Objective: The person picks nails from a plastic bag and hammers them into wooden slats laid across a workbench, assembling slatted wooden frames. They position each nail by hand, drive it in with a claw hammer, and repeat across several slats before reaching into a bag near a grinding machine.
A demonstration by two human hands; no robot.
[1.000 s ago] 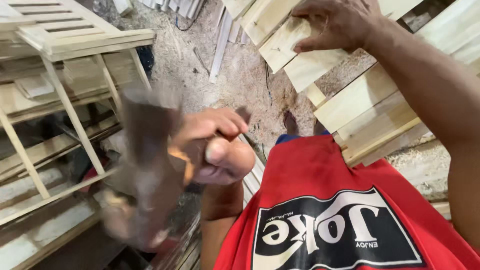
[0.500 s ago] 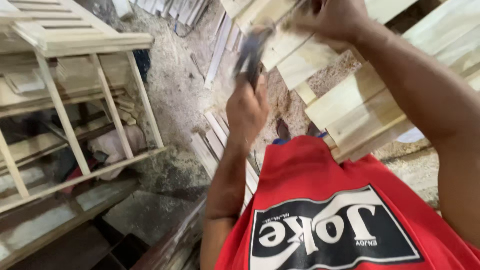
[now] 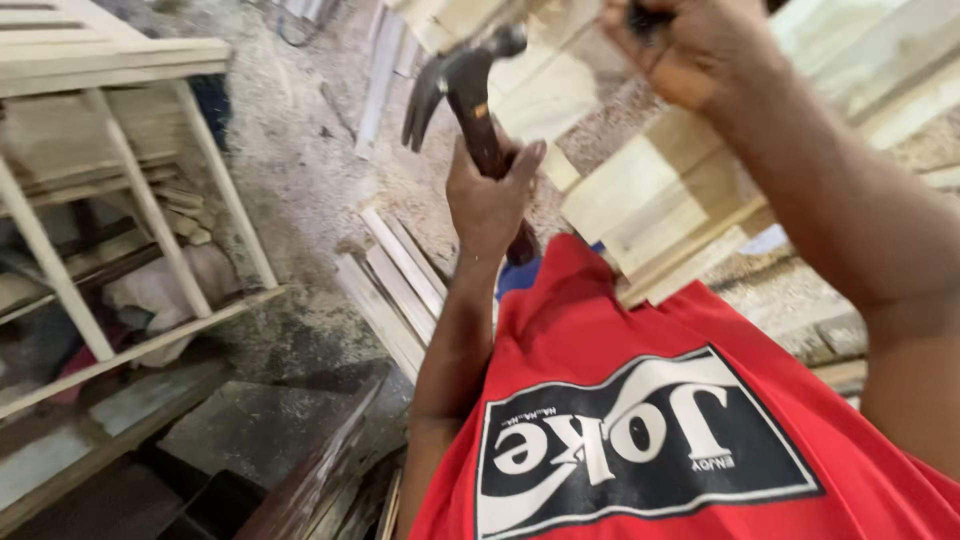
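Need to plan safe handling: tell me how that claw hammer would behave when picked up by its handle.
The claw hammer is probably stiff and top-heavy: its dark metal head sits at the far end of a slim reddish handle. It would likely tip head-down in a loose grip. The left hand wraps the handle fully, suggesting it needs a firm hold. The right hand rests on the pale wooden slats.

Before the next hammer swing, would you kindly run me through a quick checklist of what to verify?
1. Left hand closed firmly around the hammer handle: ok.
2. Hammer head seated on the handle: cannot tell, blurred.
3. Right hand steadying the wooden slat panel: ok, it rests at the panel's top edge.
4. Nail position under the right hand: cannot tell, hidden.
5. Right-hand fingers clear of the strike point: cannot tell.
6. Swing path clear of the wooden frame on the left: ok.
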